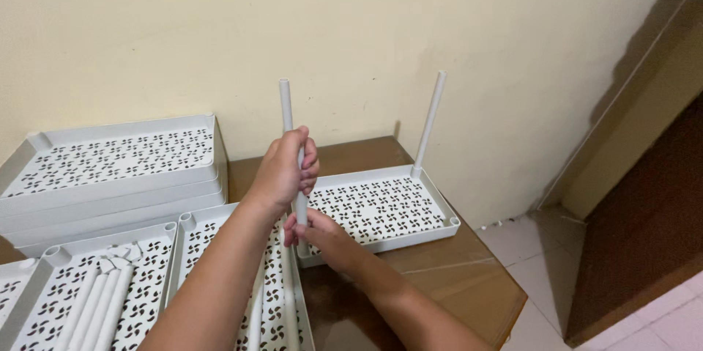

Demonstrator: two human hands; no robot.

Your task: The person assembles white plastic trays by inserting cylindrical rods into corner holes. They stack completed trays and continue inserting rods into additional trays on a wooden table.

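Note:
My left hand (284, 169) is wrapped around the middle of an upright white tube (285, 102). My right hand (316, 232) grips the same tube lower down, close to the near left corner of a white perforated shelf tray (439, 226). The tube's lower end is hidden behind my hands. A second white tube (429, 122) stands upright in the tray's far right corner. The tray lies flat on a brown table (454, 285).
A stack of similar white trays (110, 190) sits at the left against the cream wall. Two more trays (172, 237) near me hold several loose white tubes (95, 307). The table's right edge drops to a white tiled floor (542, 248).

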